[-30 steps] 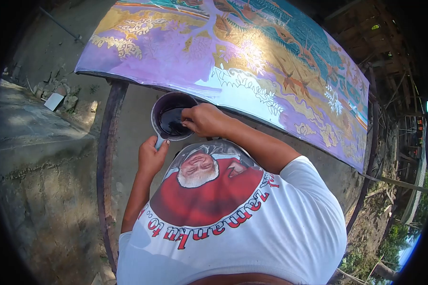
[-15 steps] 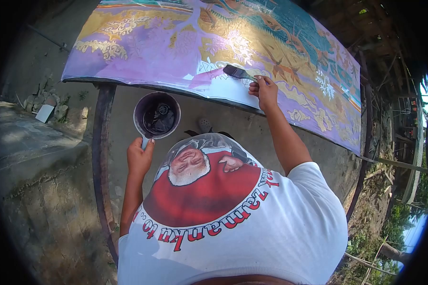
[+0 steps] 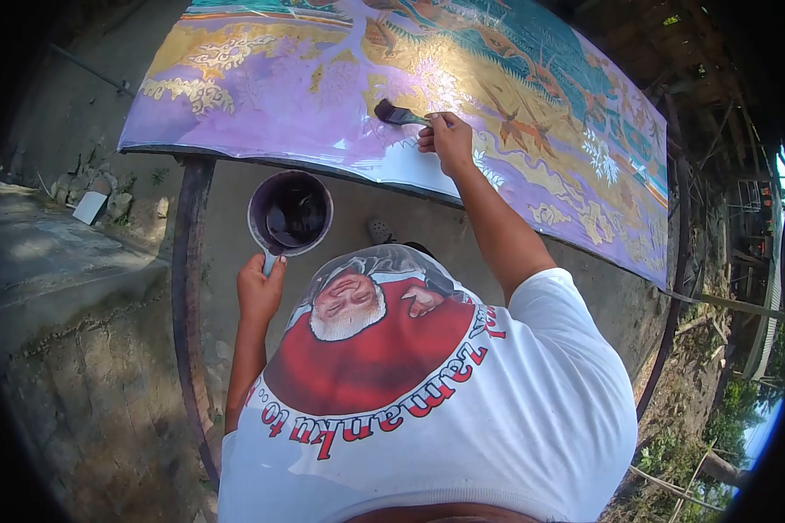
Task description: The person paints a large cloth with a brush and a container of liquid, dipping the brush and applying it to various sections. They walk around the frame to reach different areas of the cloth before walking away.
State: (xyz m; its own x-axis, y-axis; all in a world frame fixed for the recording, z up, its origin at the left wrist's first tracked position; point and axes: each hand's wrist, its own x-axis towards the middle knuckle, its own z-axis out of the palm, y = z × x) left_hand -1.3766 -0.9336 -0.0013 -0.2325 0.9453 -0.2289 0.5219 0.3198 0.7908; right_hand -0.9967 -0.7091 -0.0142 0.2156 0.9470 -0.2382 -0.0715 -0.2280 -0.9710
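Observation:
My left hand (image 3: 260, 283) is closed around the pale handle of a round dipper (image 3: 255, 228), which holds dark purple liquid. The dipper hangs just off the near edge of a large patterned cloth (image 3: 279, 131), stretched out flat and coloured purple, gold and teal. In my right hand (image 3: 450, 142) is the handle of a flat paintbrush (image 3: 399, 114). Its dark bristles point left and lie on or just over a purple part of the cloth; contact is hard to tell. Below the brush, near the edge, a patch of cloth is still white.
A dark frame post (image 3: 192, 288) supports the cloth on the left, and another stands on the right. Beyond the left post is a concrete ledge (image 3: 87, 288). A shoe (image 3: 378, 231) shows on the ground beneath, and poles and plants lie to the right.
My right hand has carried the paintbrush left across the cloth, and purple now covers part of the formerly white patch. The dipper stays nearly in place, its liquid surface smoother.

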